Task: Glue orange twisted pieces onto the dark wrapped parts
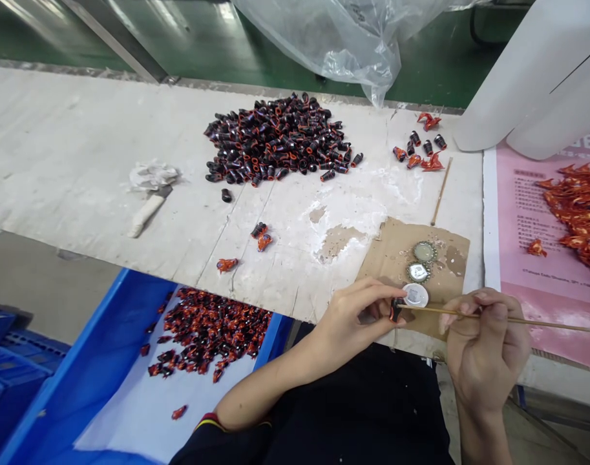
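Between the thumb and fingers of my left hand [360,313] is a small black plastic part with an orange-red edge [395,310]. My right hand [488,336] grips a thin wooden stick [532,322], whose left tip reaches the black part. Just beyond my left fingertips, a white round cap [415,295] lies on a piece of brown cardboard [391,248]. Two metal bottle caps stand in line behind it: one with a shiny inside [418,272], one with a dull greyish inside [425,251]. Another thin stick [441,192] lies on the table past the cardboard.
A large heap of black parts [280,139] covers the table's middle. Orange-red parts [583,213] pile on a pink printed sheet [522,258] at right. A blue bin [95,342] with joined red-black pieces [212,329] sits lower left. A knife [148,212] lies by crumpled white material [153,175].
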Motion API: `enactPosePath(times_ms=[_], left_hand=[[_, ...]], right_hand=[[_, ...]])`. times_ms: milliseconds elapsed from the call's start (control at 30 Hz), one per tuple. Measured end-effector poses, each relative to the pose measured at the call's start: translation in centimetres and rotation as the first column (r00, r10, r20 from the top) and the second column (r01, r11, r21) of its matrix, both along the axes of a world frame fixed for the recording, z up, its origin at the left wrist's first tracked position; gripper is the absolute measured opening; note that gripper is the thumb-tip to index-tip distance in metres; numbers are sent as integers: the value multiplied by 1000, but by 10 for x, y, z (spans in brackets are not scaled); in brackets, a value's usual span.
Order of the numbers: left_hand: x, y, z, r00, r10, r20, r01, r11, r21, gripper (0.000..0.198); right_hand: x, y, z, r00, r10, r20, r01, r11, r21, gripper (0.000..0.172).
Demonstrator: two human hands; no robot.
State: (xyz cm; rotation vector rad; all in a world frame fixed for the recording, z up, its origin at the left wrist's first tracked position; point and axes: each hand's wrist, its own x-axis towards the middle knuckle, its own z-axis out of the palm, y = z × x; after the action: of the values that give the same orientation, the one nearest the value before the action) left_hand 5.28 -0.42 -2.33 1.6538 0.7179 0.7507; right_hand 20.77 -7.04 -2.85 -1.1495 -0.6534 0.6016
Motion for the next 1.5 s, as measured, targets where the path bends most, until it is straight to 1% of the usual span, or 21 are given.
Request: enactPosePath(times_ms=[200,400,533,733,967,1100,1233,1333,1500], left_hand=[[0,0,0,1000,2,5,-2,1000,-5,22],[0,0,0,1000,3,-9,-3,1000,-10,22],[0,0,0,1000,16,-10,-16,1000,-25,23],[0,1,0,1000,13,4,-13,1000,-29,23],[0,0,0,1000,22,18,-21,999,-42,22],[0,0,-1,999,25,32,-24,998,-53,23],[0,-1,-3,998,31,47,-28,998,-64,24],[0,-1,-3,999,23,43,-20,997,-73,24],[0,0,-3,999,26,34,-23,997,-79,25]], right_hand=[[1,-1,0,999,27,-33,-27,999,24,15],[-1,-3,2,998,19,-52,-20,1000,-21,15],[-1,-3,1,998,46,-37,-47,998,-33,16],[0,-3,2,998,63,-30,-63,998,5,16],[-2,-3,3,1000,24,-17,-24,999,-32,16],[0,-3,2,999,51,-20,-52,998,-47,16],[0,-4,2,999,36,-12,-37,998,-46,17],[-1,-5,2,999,48,-10,-48,997,-56,17],[-1,-6,2,997,73,-7,-74,997,-34,16]])
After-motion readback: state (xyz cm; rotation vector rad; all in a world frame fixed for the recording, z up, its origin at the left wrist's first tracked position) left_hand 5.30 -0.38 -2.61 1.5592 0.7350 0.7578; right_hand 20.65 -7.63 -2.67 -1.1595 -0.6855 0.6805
